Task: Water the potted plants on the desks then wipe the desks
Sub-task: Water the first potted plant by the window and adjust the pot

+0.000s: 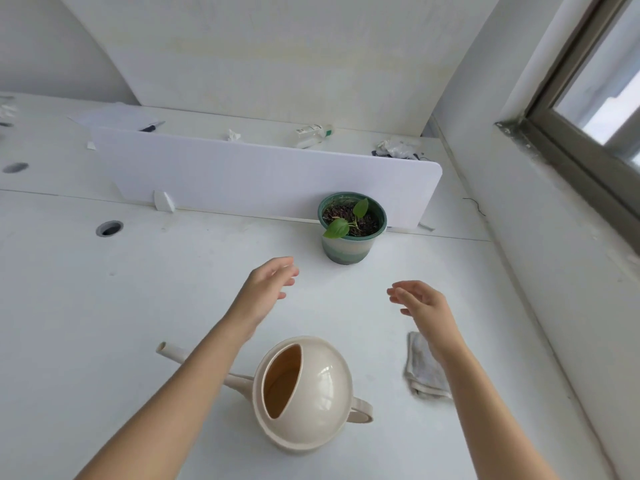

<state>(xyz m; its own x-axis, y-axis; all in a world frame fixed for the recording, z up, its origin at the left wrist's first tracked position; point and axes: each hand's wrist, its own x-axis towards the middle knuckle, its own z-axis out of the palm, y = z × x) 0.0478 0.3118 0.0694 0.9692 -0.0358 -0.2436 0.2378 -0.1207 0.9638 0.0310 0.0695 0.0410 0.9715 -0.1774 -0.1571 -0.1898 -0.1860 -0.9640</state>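
A small plant with two green leaves grows in a green pot (pixel 349 244) that stands on the white desk (pixel 138 306) against a low white divider. Nearer to me, a cream watering can (pixel 304 393) rests on the desk, its spout pointing left behind my left forearm and its handle to the right. A folded grey-white cloth (pixel 420 368) lies to the can's right, partly under my right forearm. My left hand (pixel 266 289) and my right hand (pixel 420 303) hover above the desk in front of the pot, fingers apart, holding nothing.
The divider (pixel 263 178) splits this desk from the one behind, where paper, a pen, crumpled tissue and a small tube lie. Round cable holes (pixel 110 229) sit at the left. A wall and window frame (pixel 571 133) close off the right side.
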